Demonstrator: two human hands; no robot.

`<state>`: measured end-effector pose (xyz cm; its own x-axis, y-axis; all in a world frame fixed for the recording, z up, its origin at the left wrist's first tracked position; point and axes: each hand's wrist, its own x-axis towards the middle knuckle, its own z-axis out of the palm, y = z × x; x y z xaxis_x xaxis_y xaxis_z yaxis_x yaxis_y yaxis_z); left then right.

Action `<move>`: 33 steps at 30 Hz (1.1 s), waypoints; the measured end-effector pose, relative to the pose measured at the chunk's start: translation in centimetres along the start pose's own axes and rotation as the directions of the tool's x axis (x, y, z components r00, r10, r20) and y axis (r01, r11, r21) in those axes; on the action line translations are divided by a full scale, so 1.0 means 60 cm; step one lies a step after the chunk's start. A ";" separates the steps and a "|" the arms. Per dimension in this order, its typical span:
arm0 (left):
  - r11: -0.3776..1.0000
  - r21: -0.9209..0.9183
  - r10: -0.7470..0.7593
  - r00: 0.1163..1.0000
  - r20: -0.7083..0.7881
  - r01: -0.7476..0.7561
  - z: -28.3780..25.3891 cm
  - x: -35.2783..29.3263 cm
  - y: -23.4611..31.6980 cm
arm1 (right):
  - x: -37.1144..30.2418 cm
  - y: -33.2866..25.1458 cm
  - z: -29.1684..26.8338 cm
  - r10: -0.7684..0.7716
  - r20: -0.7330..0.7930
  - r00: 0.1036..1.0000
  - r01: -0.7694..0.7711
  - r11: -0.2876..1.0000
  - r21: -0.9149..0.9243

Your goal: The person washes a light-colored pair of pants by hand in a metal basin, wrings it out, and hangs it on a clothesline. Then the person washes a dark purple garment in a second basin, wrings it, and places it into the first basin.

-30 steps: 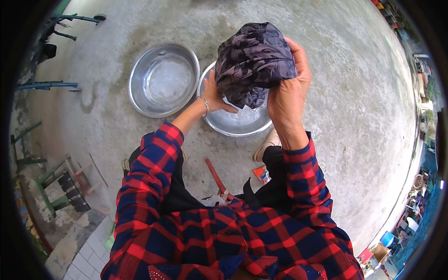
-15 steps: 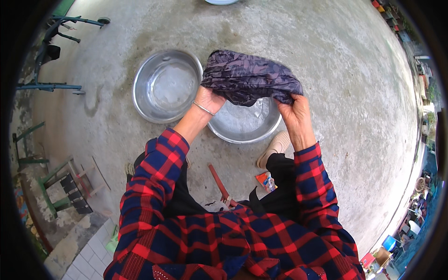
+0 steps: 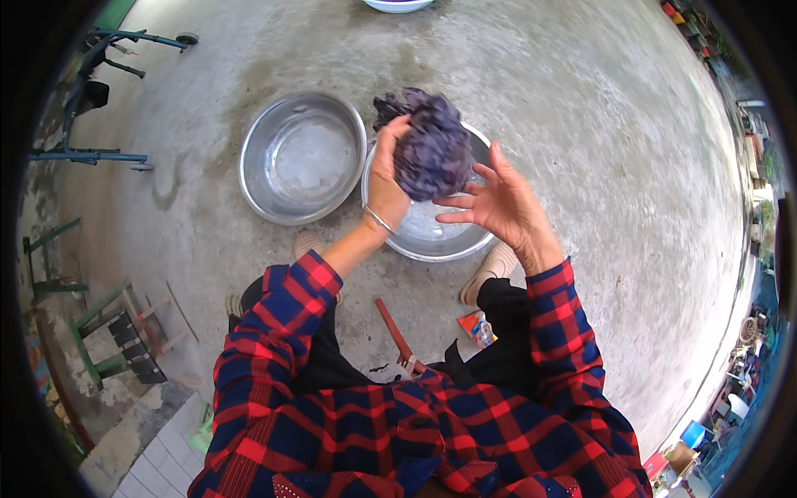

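Note:
A dark purple-and-black patterned cloth [image 3: 433, 153] is bunched into a ball above the right-hand metal basin [image 3: 440, 241]. My left hand [image 3: 388, 187], with a bracelet at its wrist, grips the bundle's left side. A loose end of the fabric sticks out beyond my fingertips. To the right of the bundle, my right hand [image 3: 508, 207] is open with its fingers spread; whether a fingertip touches the cloth I cannot tell. The cloth hides part of the basin. A second metal basin [image 3: 303, 158] stands close on the left.
My light perforated shoes [image 3: 490, 272] stand near the basins. Between my legs lies a red stick-like piece [image 3: 388, 322], and a colourful packet [image 3: 478, 329] lies by my right leg. A blue-green metal frame [image 3: 100, 156] stands left; assorted clutter lines the right edge.
The cloth, stretched between both hands before, is now bunched up in my left hand. My right hand has let go of its end and spread its fingers.

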<state>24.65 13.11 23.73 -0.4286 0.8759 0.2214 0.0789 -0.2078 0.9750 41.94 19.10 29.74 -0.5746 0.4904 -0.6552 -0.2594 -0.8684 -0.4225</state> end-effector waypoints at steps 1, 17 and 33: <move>0.990 0.112 0.081 0.994 0.070 -0.089 0.012 -0.015 0.009 | 0.003 0.005 0.007 -0.053 0.081 0.995 0.049 0.997 0.054; 0.836 -0.429 -0.090 0.856 0.509 0.342 -0.041 0.077 0.080 | 0.009 -0.004 -0.065 -0.209 0.152 0.966 0.125 0.893 0.433; 0.116 -0.782 -0.230 0.783 0.578 0.612 -0.079 0.062 -0.041 | -0.040 0.054 0.011 0.008 0.120 0.993 -0.067 0.864 0.499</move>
<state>18.59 14.84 22.03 0.1668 0.9852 -0.0391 -0.9572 0.1713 0.2334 41.97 15.04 30.37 -0.6654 0.4712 -0.5789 -0.5731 -0.8194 -0.0082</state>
